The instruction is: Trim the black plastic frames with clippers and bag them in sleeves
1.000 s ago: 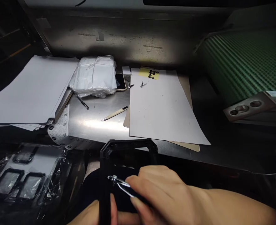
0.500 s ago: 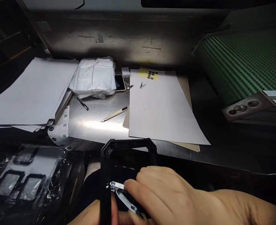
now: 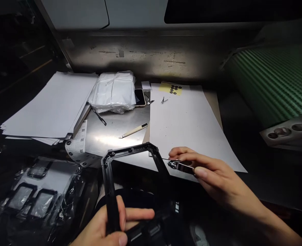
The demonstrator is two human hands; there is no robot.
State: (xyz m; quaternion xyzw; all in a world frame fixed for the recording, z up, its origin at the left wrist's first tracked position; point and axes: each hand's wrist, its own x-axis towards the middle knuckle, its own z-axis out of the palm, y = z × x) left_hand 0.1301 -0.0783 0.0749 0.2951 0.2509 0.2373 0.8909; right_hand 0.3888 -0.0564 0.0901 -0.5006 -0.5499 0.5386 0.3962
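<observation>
A black plastic frame (image 3: 109,184) with cut-off corners is gripped at its lower left by my left hand (image 3: 102,225), the fingers wrapped round its side. To the right of the frame, my right hand (image 3: 212,172) pinches a shiny nail clipper (image 3: 180,166), its jaws pointing left. A gap separates the clipper from the frame. Behind them lies a white sheet (image 3: 186,126) on the metal bench. On that sheet rest a second small clipper (image 3: 163,100) and a yellow label sheet (image 3: 166,88) with black oval stickers.
At left are a paper stack (image 3: 50,106), a bundle of clear plastic bags (image 3: 115,90), a pen (image 3: 99,118) and a phone (image 3: 140,98). A craft knife (image 3: 133,131) lies mid-bench. More frames (image 3: 21,196) sit in plastic at lower left. A green belt (image 3: 274,78) stands right.
My right hand has drawn the clipper off the frame's left side, up and to the right. The frame has turned and moved slightly left. The whole view has shifted.
</observation>
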